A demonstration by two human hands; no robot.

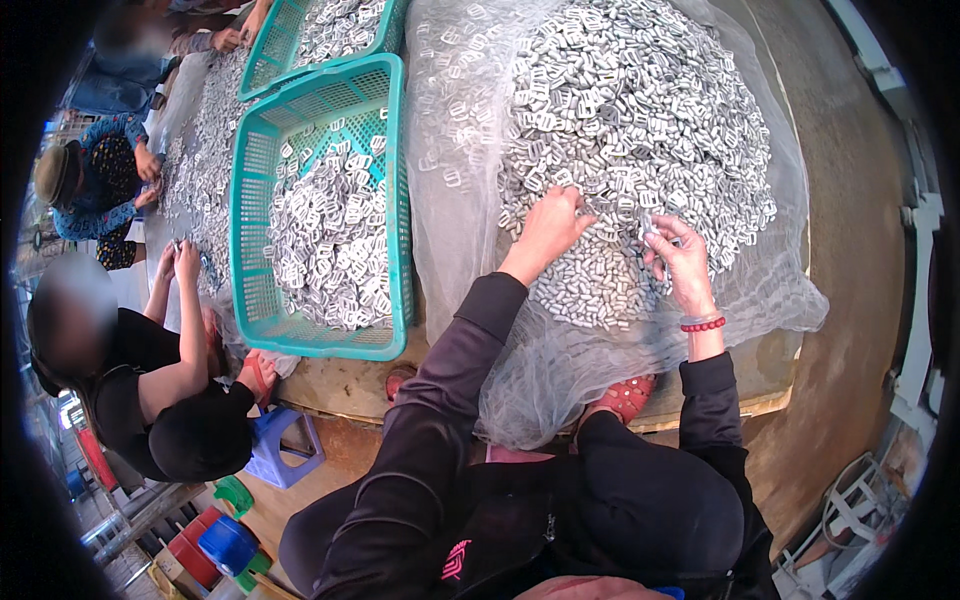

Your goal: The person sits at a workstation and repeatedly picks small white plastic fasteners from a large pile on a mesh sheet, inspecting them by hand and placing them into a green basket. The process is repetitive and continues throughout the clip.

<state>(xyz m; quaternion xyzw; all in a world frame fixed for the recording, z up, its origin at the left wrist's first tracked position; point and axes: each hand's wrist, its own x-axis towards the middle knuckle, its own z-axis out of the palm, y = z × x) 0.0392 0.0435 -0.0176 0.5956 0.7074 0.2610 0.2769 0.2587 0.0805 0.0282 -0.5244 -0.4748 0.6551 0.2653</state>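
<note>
Buckles (pixel 600 100) lie heaped before us, our right hand (pixel 684 262) pinching one small piece (pixel 647 224), our left hand (pixel 550 230) apart, its grip unclear.

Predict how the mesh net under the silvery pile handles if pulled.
The net is probably floppy, since its near edge bunches in loose folds. It looks light for its size, being see-through, but would likely drag heavily where the heaped silvery pieces weigh on it.
</note>
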